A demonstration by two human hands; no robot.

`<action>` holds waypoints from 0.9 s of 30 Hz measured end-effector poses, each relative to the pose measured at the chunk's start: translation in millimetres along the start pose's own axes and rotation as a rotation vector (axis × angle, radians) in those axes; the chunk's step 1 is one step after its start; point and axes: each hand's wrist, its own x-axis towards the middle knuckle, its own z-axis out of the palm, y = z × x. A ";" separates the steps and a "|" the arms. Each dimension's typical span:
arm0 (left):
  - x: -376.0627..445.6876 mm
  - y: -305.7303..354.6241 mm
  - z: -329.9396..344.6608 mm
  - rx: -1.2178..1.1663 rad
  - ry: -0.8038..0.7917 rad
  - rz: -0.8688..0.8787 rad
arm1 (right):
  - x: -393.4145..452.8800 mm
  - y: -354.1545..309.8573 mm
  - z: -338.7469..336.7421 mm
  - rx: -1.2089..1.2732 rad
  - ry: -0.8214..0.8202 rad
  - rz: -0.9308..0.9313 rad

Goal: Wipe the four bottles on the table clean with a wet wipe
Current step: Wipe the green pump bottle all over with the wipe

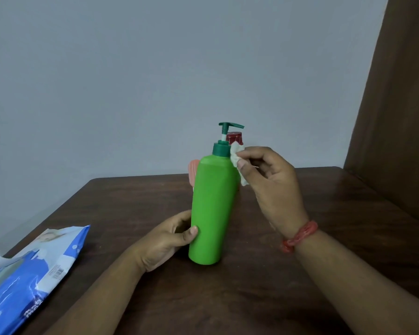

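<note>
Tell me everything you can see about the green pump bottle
The green bottle is tall, smooth, unlabelled plastic, bright green, with a darker green collar and pump head whose spout points right. It stands on the brown table, leaning slightly right. The left hand grips its lower body, thumb across the front. The right hand pinches a white wipe against its shoulder near the collar. It partly hides other bottles behind it.

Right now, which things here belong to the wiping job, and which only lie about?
Belong to the job:
tall green plastic pump bottle, held by left hand
white wet wipe, pinched by right hand
red-capped bottle behind
blue wipes packet

Lying about:
red wrist thread
</note>
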 end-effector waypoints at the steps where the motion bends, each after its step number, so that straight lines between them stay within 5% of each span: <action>1: 0.9 0.2 0.7 0.007 0.020 0.014 | 0.4 0.9 -0.8 -0.034 -0.020 -0.016; 9: 4.9 15.3 27.1 0.098 0.295 0.235 | -6.3 -4.0 7.8 -0.171 -0.167 -0.056; 20: -1.2 23.6 42.6 0.313 0.219 0.278 | -6.5 -29.8 15.6 0.063 0.027 -0.051; 27: -1.4 27.2 42.3 0.270 0.184 0.278 | 3.8 -25.3 10.5 0.163 0.024 0.261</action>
